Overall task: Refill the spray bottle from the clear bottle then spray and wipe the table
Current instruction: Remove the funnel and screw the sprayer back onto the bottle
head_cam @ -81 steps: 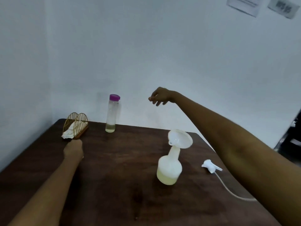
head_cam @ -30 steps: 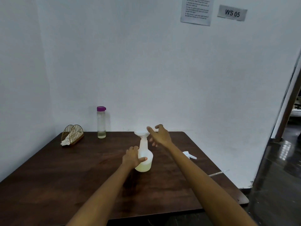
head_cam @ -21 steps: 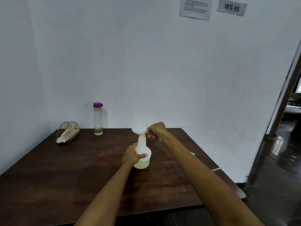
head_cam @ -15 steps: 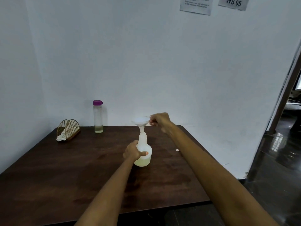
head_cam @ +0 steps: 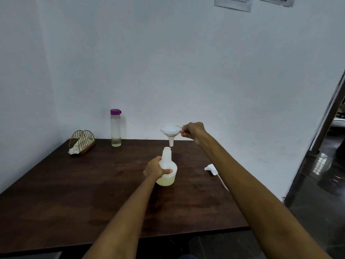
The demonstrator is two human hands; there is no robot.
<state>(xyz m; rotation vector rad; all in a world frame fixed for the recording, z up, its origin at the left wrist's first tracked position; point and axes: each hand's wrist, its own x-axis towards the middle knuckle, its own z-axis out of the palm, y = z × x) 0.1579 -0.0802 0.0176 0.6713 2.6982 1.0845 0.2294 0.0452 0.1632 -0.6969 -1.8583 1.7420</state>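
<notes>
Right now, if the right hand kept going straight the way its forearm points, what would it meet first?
Probably the white wall behind the table. The right hand, fingers pinching the funnel, has nothing else visible ahead, though depth is unclear.

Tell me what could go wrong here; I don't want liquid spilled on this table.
The funnel, pinched at its rim by the right hand, hangs above the spray bottle and may drip onto the table. The bottle's neck is open, so a tip spills. The right forearm could knock the spray head.

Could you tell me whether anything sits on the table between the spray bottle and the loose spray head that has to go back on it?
Nothing visible: bare table separates spray bottle from spray head.
</notes>
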